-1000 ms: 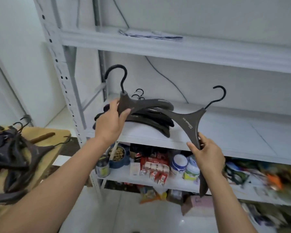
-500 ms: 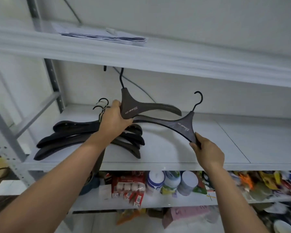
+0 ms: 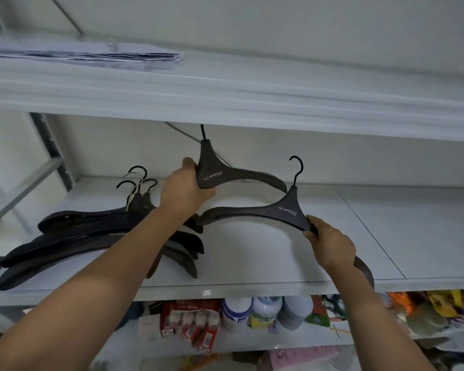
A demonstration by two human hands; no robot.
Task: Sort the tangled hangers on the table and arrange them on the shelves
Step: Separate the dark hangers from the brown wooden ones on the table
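Observation:
My left hand (image 3: 184, 190) grips a dark brown hanger (image 3: 220, 174) by its neck, held upright over the white middle shelf (image 3: 252, 263); the top of its hook is hidden behind the upper shelf's edge. My right hand (image 3: 328, 243) grips the right arm of a second dark hanger (image 3: 281, 210), tilted, with its hook pointing up. A pile of several dark hangers (image 3: 91, 234) lies flat on the shelf's left part, partly covered by my left forearm.
The upper shelf (image 3: 252, 95) carries a stack of papers (image 3: 91, 56) at the left. The lower shelf (image 3: 252, 341) holds small red boxes (image 3: 190, 319), white jars (image 3: 268, 309) and colourful clutter at the right. A grey metal upright (image 3: 48, 145) stands at the left.
The view has turned right and closer to the shelf; the table has left the frame. Both hands have carried their hangers in over the middle shelf, the left one higher.

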